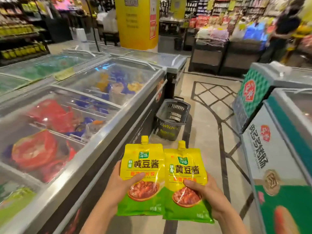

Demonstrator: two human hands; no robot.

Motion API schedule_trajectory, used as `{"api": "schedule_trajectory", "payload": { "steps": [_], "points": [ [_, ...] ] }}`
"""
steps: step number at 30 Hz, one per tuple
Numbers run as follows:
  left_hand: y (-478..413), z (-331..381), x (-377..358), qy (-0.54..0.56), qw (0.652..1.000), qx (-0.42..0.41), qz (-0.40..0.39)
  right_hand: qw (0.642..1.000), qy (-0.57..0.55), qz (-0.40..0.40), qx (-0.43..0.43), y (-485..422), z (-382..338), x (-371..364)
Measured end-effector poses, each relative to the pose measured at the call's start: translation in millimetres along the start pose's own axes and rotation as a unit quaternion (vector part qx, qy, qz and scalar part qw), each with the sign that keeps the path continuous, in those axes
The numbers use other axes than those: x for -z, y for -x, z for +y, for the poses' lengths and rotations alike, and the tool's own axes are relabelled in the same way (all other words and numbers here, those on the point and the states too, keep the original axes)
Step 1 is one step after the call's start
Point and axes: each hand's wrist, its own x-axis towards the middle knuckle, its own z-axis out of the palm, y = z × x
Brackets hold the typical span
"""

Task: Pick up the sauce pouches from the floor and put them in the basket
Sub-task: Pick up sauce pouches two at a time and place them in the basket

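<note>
My left hand (120, 184) and right hand (205, 191) each grip a soybean sauce pouch (142, 176) mid-body; they look soft, slick, moderately heavy.

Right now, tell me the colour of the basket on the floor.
Dark grey, nearly black, with slotted sides; the basket shows in the head view.

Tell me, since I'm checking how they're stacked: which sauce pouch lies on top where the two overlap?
The right pouch, held by the right hand. Its left edge covers the left pouch's right edge.
</note>
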Motion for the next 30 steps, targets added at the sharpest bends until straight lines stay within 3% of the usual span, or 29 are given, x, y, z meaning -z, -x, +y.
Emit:
{"api": "schedule_trajectory", "payload": {
  "steps": [7,13,30],
  "points": [
    [-135.5,24.2,-39.8,-0.010,0.990,0.039,-0.136,0.992,-0.017,0.124,0.021,-64.9,-28.8,21.5],
    [-252.6,35.7,-90.0,-0.049,0.983,0.055,-0.168,0.984,-0.026,0.176,-0.004,-161.8,-32.8,65.7],
    [-546.5,76.4,-142.7,-0.034,0.986,0.122,-0.106,0.990,-0.021,0.111,-0.081,-481.8,-120.0,124.3]
  ]
}}
